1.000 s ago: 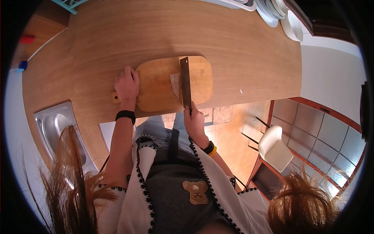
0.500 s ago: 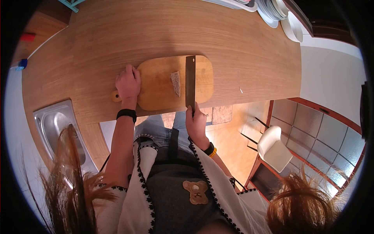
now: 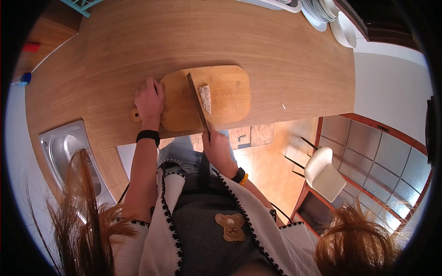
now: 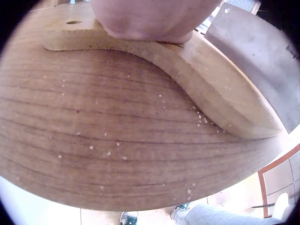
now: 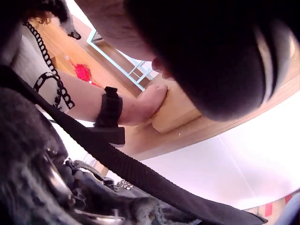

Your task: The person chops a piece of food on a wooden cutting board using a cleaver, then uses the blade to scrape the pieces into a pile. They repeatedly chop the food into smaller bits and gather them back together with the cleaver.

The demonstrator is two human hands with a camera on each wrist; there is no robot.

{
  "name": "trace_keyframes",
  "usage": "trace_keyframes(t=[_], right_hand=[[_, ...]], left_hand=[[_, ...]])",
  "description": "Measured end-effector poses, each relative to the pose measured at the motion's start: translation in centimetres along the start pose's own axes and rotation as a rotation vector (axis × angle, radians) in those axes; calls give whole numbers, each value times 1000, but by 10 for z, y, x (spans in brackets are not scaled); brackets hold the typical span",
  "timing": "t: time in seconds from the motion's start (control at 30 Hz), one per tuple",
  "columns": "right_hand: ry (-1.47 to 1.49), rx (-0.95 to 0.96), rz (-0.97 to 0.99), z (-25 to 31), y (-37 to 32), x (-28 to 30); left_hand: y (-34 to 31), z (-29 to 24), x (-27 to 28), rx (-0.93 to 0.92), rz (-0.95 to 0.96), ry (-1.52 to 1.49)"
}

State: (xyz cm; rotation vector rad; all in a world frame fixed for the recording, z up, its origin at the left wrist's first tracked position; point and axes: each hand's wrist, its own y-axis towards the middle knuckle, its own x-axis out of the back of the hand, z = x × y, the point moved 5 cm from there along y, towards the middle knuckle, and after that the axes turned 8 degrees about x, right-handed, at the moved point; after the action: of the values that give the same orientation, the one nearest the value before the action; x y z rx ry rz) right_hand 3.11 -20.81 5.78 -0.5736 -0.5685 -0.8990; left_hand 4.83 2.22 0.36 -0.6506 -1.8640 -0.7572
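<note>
A wooden cutting board (image 3: 230, 103) lies near the counter's front edge, its holed handle to the left. My left hand (image 3: 149, 100) grips the board at its handle end; in the left wrist view that hand (image 4: 150, 18) covers part of the wood. My right hand (image 3: 218, 149) holds the cleaver's handle at the board's front edge. The cleaver blade (image 3: 197, 99) slants over the board, just left of a speckled wedge-shaped piece (image 3: 205, 99). From the left wrist, the wide blade (image 4: 258, 51) shows beyond the board. Whether the blade touches the board I cannot tell.
A metal sink (image 3: 69, 147) is at the left. Stacked plates (image 3: 317, 14) and a white bowl (image 3: 343, 31) stand at the back right. Small crumbs dot the counter (image 4: 84, 103). A white chair (image 3: 324, 175) is on the floor at right.
My right hand and the cleaver have moved left, from the right side of the speckled piece to its left side, and the blade now slants. My left hand stays in place.
</note>
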Motion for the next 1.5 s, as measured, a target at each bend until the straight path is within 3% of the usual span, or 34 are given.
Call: trace_keyframes(t=[0.37, 0.6, 0.7, 0.77, 0.93, 1.07, 1.13, 1.2, 1.3, 1.47, 1.5], right_hand=[[-12, 57, -55, -7, 5, 21], [24, 57, 41, -3, -9, 17], [220, 13, 112, -12, -13, 18], [808, -297, 263, -24, -21, 14], [890, -420, 303, -58, -44, 26], [871, -468, 142, -73, -57, 40], [925, -608, -68, -91, -64, 45], [930, -594, -212, -95, -57, 49], [881, -576, -227, -89, -45, 51], [635, -313, -96, -43, -27, 34], [577, -280, -69, -32, -22, 27]], left_hand=[[1, 2, -1, -3, -9, -7], [0, 1, -1, 36, 37, 0], [-1, 1, 0, 8, 15, 27], [-1, 0, 1, -8, 2, 55], [-1, -1, 1, -12, 7, 31], [-1, -3, 3, -10, -2, 21], [-1, -2, 2, 39, 35, 71], [-2, 1, -2, 34, 35, 62], [-1, 4, -4, 21, 38, 38], [-1, 5, -4, -13, 29, 30], [-1, 6, -5, 48, 78, 16]])
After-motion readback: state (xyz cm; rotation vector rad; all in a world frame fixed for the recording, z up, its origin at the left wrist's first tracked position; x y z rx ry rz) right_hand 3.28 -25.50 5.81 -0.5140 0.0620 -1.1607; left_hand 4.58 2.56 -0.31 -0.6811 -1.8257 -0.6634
